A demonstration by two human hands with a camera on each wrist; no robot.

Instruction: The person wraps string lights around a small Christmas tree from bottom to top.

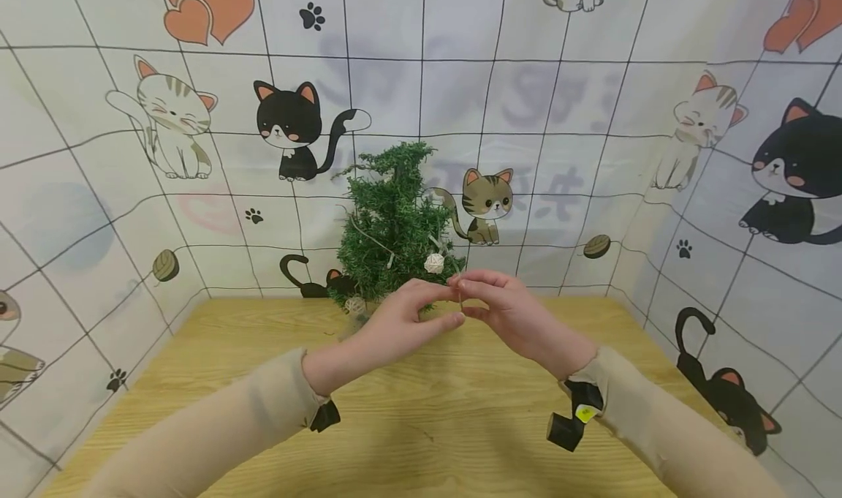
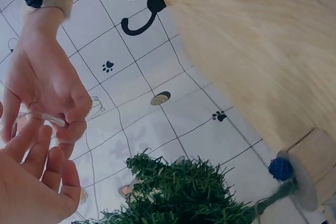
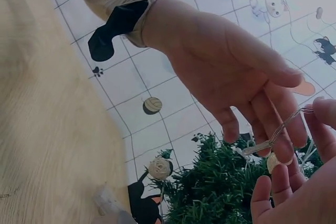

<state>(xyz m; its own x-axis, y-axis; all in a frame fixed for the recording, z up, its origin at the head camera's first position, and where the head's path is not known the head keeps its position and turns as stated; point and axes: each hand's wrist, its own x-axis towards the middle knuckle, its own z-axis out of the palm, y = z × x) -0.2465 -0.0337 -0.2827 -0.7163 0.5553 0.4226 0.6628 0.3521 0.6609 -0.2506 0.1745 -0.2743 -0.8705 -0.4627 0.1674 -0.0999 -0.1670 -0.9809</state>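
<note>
My right hand (image 1: pixel 516 311) pinches a thin, clear light-string wire (image 3: pixel 287 124) between thumb and forefinger. A small clear bulb (image 3: pixel 256 148) on that wire hangs across the fingertips of my left hand (image 1: pixel 411 311). The left fingers reach out nearly straight, and their thumb stands apart from them. Both hands meet at the front right of a small green Christmas tree (image 1: pixel 395 213). A white woven ball (image 1: pixel 434 263) hangs on the tree just above the fingertips. Another pale woven ball (image 1: pixel 355 306) is low on its left side.
The tree stands at the back of a wood-grain table (image 1: pixel 434 425), against a white cat-print cloth (image 1: pixel 460 103). A dark blue ball (image 2: pixel 281 169) shows near the tree's round base (image 2: pixel 304 182) in the left wrist view. Loose pale wire (image 1: pixel 371 238) crosses the tree's branches.
</note>
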